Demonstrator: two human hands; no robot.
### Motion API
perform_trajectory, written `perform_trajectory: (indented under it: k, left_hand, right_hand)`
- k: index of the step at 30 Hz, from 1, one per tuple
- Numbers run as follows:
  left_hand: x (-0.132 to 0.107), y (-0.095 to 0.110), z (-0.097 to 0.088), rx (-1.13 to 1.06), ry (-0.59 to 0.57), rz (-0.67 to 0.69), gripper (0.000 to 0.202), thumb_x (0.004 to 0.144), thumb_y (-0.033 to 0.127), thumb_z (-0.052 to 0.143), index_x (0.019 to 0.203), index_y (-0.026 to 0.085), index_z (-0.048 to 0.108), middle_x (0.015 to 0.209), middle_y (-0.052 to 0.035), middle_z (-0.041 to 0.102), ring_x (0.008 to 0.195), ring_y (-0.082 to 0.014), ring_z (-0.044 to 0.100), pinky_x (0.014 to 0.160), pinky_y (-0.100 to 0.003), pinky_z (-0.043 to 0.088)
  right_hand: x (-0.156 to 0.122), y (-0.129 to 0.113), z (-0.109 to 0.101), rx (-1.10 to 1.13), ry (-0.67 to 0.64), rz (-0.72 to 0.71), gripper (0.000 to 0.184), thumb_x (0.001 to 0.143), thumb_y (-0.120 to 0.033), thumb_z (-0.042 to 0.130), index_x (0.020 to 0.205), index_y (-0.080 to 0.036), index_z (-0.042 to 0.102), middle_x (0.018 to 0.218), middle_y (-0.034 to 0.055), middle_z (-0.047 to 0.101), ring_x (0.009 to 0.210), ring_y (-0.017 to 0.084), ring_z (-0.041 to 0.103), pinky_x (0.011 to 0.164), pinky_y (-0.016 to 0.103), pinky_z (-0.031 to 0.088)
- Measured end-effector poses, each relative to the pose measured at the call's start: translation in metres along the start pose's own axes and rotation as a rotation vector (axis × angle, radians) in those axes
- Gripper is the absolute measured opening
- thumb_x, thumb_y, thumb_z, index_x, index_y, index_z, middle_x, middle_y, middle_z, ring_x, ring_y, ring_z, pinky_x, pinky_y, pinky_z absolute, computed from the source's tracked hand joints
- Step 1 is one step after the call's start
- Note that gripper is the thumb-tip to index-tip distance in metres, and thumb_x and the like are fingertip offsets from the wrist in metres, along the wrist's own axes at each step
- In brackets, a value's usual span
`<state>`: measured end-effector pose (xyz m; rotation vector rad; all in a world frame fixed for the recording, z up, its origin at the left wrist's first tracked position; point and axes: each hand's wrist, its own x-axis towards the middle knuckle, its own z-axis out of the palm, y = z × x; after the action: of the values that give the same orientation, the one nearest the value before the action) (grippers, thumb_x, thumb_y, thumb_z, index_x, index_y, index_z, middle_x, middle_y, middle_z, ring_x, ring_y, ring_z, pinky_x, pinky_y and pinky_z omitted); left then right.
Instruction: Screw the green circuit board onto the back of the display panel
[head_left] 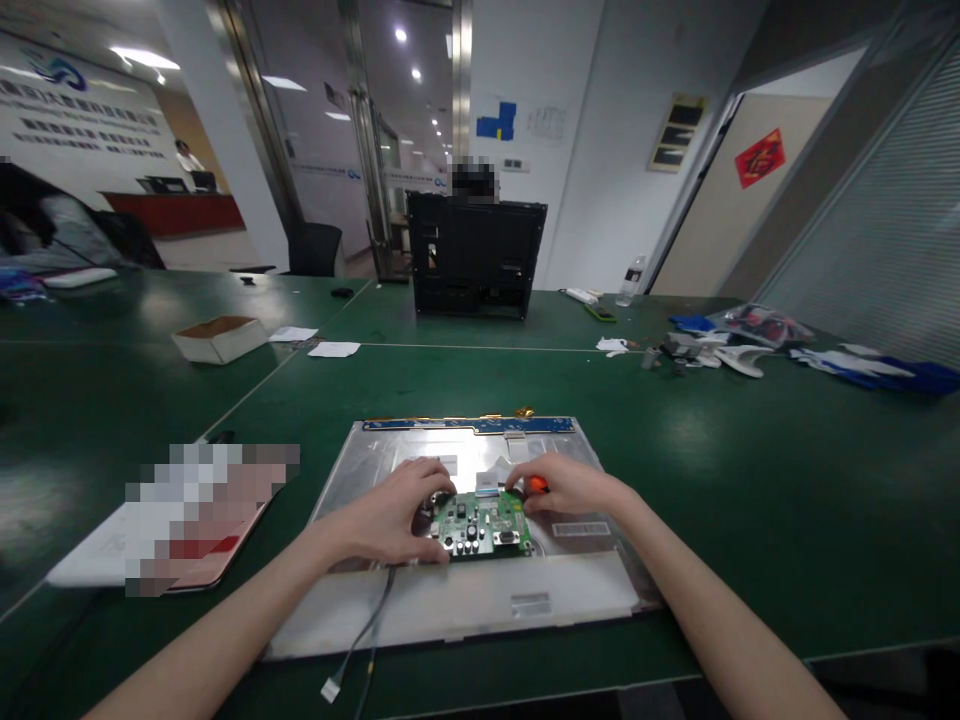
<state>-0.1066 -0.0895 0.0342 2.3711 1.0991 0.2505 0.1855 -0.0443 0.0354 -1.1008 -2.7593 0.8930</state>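
A green circuit board (480, 522) lies over the metal back of a flat display panel (349, 480). My left hand (401, 515) grips the board's left side, thumb at the near edge and fingers at the far edge. A flat ribbon cable (487, 484) meets the board's far edge. Close by, the fingers of my right hand (559, 485) are bent together at the board's far right corner. An orange-red object (538, 484) shows within that hand, mostly hidden. Thin dark wires with a white plug (331, 688) hang over the panel's near edge. A blue circuit strip (465, 426) runs along its far edge.
A black monitor housing (476, 255) stands at the back of the green table (750, 480). An open cardboard box (221, 340) and papers (334, 349) are at left, nearer a pink-covered item (247, 510). Gloves, bags (757, 325) and a bottle (631, 280) lie at right. People are in the background.
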Motion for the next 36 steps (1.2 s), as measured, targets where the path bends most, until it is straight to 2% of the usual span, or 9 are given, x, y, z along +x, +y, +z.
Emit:
perform_trajectory:
  k: [9, 13, 16, 21, 25, 33, 36]
  left_hand:
    - [0.002, -0.003, 0.006, 0.013, 0.042, 0.057, 0.066, 0.061, 0.049, 0.078, 0.116, 0.022, 0.054, 0.124, -0.0088, 0.049, 0.114, -0.0324, 0.045, 0.095, -0.044, 0.039]
    - [0.002, -0.006, 0.003, -0.024, 0.018, 0.053, 0.067, 0.059, 0.049, 0.080, 0.116, 0.023, 0.053, 0.123, -0.0081, 0.049, 0.112, -0.0322, 0.045, 0.094, -0.044, 0.041]
    - [0.001, -0.009, -0.002, -0.072, -0.027, 0.068, 0.067, 0.061, 0.044, 0.080, 0.119, 0.026, 0.052, 0.127, -0.0069, 0.047, 0.116, -0.0314, 0.043, 0.097, -0.044, 0.039]
    - [0.001, -0.015, -0.006, -0.123, -0.051, 0.076, 0.060, 0.067, 0.041, 0.076, 0.120, 0.028, 0.054, 0.130, -0.0065, 0.044, 0.117, -0.0308, 0.044, 0.096, -0.044, 0.040]
    - [0.002, -0.018, -0.005, -0.131, -0.046, 0.046, 0.053, 0.070, 0.039, 0.074, 0.119, 0.028, 0.056, 0.131, -0.0065, 0.043, 0.116, -0.0305, 0.044, 0.095, -0.043, 0.042]
    - [0.002, -0.018, -0.002, -0.107, -0.014, 0.071, 0.052, 0.069, 0.039, 0.075, 0.116, 0.026, 0.057, 0.126, -0.0064, 0.046, 0.113, -0.0291, 0.046, 0.095, -0.041, 0.041]
    - [0.003, -0.018, -0.003, -0.119, -0.015, 0.072, 0.053, 0.068, 0.040, 0.075, 0.116, 0.026, 0.057, 0.126, -0.0066, 0.046, 0.114, -0.0298, 0.045, 0.097, -0.042, 0.040]
  right_hand:
    - [0.000, 0.002, 0.001, -0.007, 0.006, 0.004, 0.034, 0.080, -0.032, 0.064, 0.113, -0.024, 0.066, 0.101, 0.0041, 0.069, 0.089, 0.021, 0.061, 0.080, 0.034, 0.044]
    - [-0.001, 0.000, 0.001, 0.000, 0.008, 0.028, 0.038, 0.078, -0.034, 0.065, 0.115, -0.025, 0.065, 0.105, 0.0052, 0.067, 0.093, 0.023, 0.060, 0.081, 0.037, 0.044]
    - [-0.003, -0.002, -0.002, 0.030, -0.023, 0.044, 0.042, 0.078, -0.040, 0.064, 0.118, -0.025, 0.062, 0.108, 0.0051, 0.065, 0.095, 0.023, 0.058, 0.081, 0.038, 0.043]
    - [-0.004, -0.006, -0.004, 0.046, -0.079, 0.087, 0.061, 0.071, -0.059, 0.064, 0.122, -0.025, 0.059, 0.107, 0.0051, 0.063, 0.092, 0.023, 0.056, 0.078, 0.037, 0.042]
    - [-0.004, -0.013, 0.000, -0.004, -0.064, 0.101, 0.070, 0.064, -0.062, 0.068, 0.124, -0.027, 0.056, 0.105, 0.0052, 0.062, 0.089, 0.024, 0.056, 0.073, 0.036, 0.041]
    - [-0.003, -0.014, 0.005, -0.043, -0.036, 0.141, 0.065, 0.065, -0.057, 0.071, 0.121, -0.028, 0.057, 0.105, 0.0062, 0.062, 0.089, 0.027, 0.056, 0.071, 0.037, 0.043]
    - [-0.006, -0.013, -0.001, -0.014, -0.024, 0.118, 0.050, 0.074, -0.046, 0.067, 0.119, -0.026, 0.060, 0.097, 0.0053, 0.065, 0.085, 0.024, 0.058, 0.071, 0.036, 0.044]
